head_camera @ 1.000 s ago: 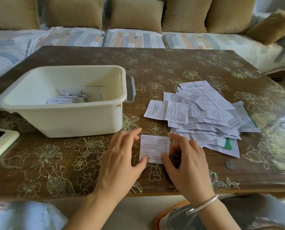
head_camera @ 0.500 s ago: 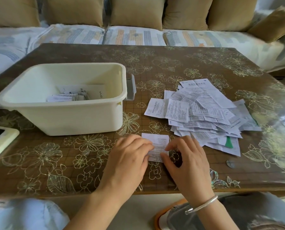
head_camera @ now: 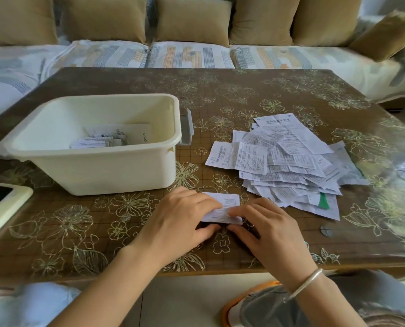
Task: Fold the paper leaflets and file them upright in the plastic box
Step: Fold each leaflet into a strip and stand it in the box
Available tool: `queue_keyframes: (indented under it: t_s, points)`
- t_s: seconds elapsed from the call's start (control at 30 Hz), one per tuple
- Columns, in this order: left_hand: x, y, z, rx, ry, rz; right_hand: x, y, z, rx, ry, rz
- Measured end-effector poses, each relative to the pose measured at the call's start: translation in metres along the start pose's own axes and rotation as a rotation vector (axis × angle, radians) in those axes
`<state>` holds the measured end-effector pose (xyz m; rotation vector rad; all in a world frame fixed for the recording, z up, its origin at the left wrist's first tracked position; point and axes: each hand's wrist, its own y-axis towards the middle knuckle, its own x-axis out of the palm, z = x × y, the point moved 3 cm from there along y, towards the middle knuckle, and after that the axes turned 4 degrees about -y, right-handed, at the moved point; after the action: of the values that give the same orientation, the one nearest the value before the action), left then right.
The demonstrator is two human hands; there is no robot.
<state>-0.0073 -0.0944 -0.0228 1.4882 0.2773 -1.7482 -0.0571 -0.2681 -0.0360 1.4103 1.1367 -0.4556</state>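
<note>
In the head view, a single leaflet [head_camera: 229, 199] is seen flat on the table [head_camera: 243, 90], just in front of the box [head_camera: 102, 173] and beside the near-left corner of the pile [head_camera: 291, 161] of unfolded sheets. A second ago it was held at its side edges as a nearly square sheet with the hands apart. Half a second ago its left part was covered by the left hand. Now the left hand [head_camera: 180, 223] and right hand [head_camera: 267, 230] have been brought together over it until the fingertips almost meet along its middle, and less depth of paper is shown from front to back. The near part appears to be pinched by both hands, with fingers laid on top and thumbs tucked at the near edge, though the underside is hidden. From this it is judged that a fold is being made or creased, so this sheet is not yet ready for filing. The leaflet's long axis is now laid left to right, roughly parallel to the near table edge, with the right end a little nearer the person. Its broad face is turned up and the far short strip is left uncovered. A few filed leaflets [head_camera: 97, 142] are seen in the box and many are left in the pile, so the task is judged to be at an early stage. For filing, the folded piece would have to be turned on edge.
</note>
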Motion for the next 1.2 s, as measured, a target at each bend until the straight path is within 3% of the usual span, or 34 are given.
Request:
queue_keyframes:
  t_s: [0.07,0.23,0.43,0.73,0.97,1.2]
  points:
    - [0.0,0.003,-0.001,0.015,-0.02,0.027,-0.001,0.002,-0.001,0.005,0.009,0.029]
    - [-0.007,0.002,0.002,-0.111,-0.188,0.138,-0.001,0.006,0.002,0.231,0.175,0.05]
    - [0.009,0.002,-0.004,-0.235,-0.219,0.123,0.011,0.012,0.002,0.284,0.118,0.0]
    - [0.009,-0.001,0.002,-0.075,-0.082,0.197,0.012,0.014,0.002,0.236,0.082,-0.062]
    - [-0.004,0.0,-0.005,0.031,-0.101,0.073,0.003,0.021,0.003,0.116,0.068,-0.114]
    - [-0.022,0.009,0.0,0.127,-0.054,0.153,-0.018,0.043,-0.013,-0.108,-0.081,-0.174]
